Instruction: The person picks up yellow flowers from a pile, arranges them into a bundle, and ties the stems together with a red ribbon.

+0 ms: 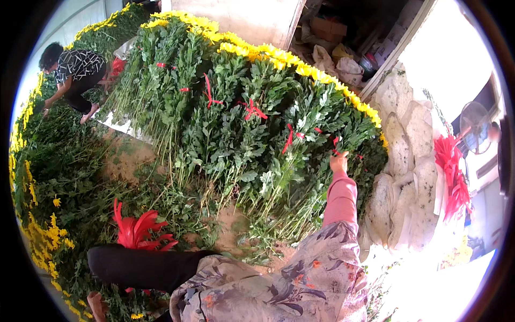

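Note:
My right hand (339, 163), on a pink-sleeved arm, reaches out to the right end of a long pile of bundled yellow chrysanthemums (237, 133). Its fingers are at a red tie strip (336, 145) around one leafy bundle. Whether they grip the strip or only touch it is too small to tell. Other red ties (253, 110) circle the neighbouring bundles, whose yellow heads (277, 56) line the far edge. My left hand is out of view. A bunch of red strips (141, 231) lies beside my black-trousered leg (145, 265).
Another person (80, 70) bends over flowers at the far left. Loose chrysanthemum stems (68, 193) cover the left floor. Pale, dirt-specked wrappings (402, 161) are stacked at right, beside more red strips (452, 173) and a fan (474, 124). Boxes (328, 30) and bags lie beyond a doorway.

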`<act>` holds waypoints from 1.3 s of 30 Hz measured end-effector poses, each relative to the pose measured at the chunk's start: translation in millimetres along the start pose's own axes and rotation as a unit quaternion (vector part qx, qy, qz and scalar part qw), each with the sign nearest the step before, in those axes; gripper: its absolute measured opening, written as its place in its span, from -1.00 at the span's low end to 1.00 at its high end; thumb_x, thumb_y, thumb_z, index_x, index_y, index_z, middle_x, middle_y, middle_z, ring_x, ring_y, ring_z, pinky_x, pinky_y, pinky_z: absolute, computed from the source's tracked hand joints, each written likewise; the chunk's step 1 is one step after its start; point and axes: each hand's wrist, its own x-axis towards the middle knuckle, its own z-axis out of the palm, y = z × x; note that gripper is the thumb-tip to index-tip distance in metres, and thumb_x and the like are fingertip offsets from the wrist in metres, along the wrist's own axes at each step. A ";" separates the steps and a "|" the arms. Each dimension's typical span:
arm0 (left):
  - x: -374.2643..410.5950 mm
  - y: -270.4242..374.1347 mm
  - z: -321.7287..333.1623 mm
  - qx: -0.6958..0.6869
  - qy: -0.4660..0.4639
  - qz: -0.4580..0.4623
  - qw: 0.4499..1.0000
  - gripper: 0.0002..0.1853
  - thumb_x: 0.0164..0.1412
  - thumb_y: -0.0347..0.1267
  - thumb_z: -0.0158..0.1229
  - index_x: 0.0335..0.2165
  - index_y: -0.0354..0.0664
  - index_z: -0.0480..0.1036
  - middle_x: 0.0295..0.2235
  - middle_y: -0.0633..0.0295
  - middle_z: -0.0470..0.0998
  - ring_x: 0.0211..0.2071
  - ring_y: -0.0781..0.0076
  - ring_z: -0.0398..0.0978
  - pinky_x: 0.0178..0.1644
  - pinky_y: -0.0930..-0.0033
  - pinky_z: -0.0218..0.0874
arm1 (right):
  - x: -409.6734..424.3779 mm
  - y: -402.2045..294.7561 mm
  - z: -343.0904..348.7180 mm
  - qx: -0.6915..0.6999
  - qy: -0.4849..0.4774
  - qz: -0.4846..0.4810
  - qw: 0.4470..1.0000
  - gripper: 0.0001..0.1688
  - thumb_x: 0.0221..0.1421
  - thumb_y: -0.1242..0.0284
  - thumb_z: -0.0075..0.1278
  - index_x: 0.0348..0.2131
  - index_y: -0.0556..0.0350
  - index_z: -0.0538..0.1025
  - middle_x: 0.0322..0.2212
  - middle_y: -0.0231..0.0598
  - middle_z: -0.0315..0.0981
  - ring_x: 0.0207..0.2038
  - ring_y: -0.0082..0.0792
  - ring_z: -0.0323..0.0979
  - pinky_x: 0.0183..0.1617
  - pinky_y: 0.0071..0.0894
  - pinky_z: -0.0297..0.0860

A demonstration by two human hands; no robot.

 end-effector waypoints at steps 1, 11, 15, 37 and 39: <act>-1.8 3.0 4.7 0.000 -0.007 0.007 1.000 -0.76 0.08 -0.36 0.15 -0.27 -0.21 0.37 -0.51 0.30 0.37 -0.65 0.53 0.30 -0.62 0.42 0.12 | 1.8 0.4 -2.0 -0.004 -0.013 0.004 1.000 0.10 -0.01 0.19 0.10 0.23 0.40 -0.15 -0.01 0.26 0.34 0.03 0.10 0.37 0.10 -0.11 0.31; -21.4 -25.3 14.6 -0.078 -0.057 0.136 0.986 -0.64 0.09 -0.32 0.19 -0.14 -0.24 0.41 -0.36 0.24 0.47 -0.52 0.52 0.40 -0.51 0.40 0.24 | 22.4 -39.3 8.4 -0.261 0.347 -0.020 0.900 0.06 -0.38 -0.39 0.15 -0.32 0.23 0.25 -0.46 -0.05 0.42 -0.48 -0.10 0.47 -0.42 0.01 0.44; -56.3 -40.6 -30.3 -0.138 0.054 0.101 0.984 -0.59 0.09 -0.30 0.21 -0.09 -0.25 0.42 -0.31 0.22 0.51 -0.46 0.52 0.44 -0.46 0.40 0.29 | -63.1 -138.9 -2.0 -0.150 0.213 -0.397 0.880 -0.22 0.10 0.07 0.07 0.14 0.20 0.28 0.03 0.05 0.34 0.01 0.08 0.37 0.04 -0.10 0.36; -118.1 -141.0 -95.2 -0.587 0.250 -0.025 0.770 -0.61 0.15 -0.35 0.16 -0.08 -0.32 0.35 -0.38 0.14 0.55 -0.45 0.46 0.51 -0.38 0.41 0.38 | -965.8 -299.3 257.1 -0.058 -0.260 -0.951 0.158 -0.64 0.06 0.40 0.10 -0.11 0.05 0.45 -0.27 -0.14 0.44 -0.21 -0.05 0.42 -0.14 -0.10 0.35; -116.2 -149.3 -79.1 -0.569 0.132 -0.084 0.807 -0.59 0.14 -0.32 0.18 -0.09 -0.34 0.35 -0.39 0.14 0.54 -0.45 0.45 0.51 -0.39 0.41 0.38 | -956.6 -307.8 256.2 -0.021 -0.343 -0.927 0.153 -0.72 0.07 0.42 0.07 -0.18 0.05 0.49 -0.35 -0.14 0.43 -0.32 -0.03 0.44 -0.25 -0.13 0.37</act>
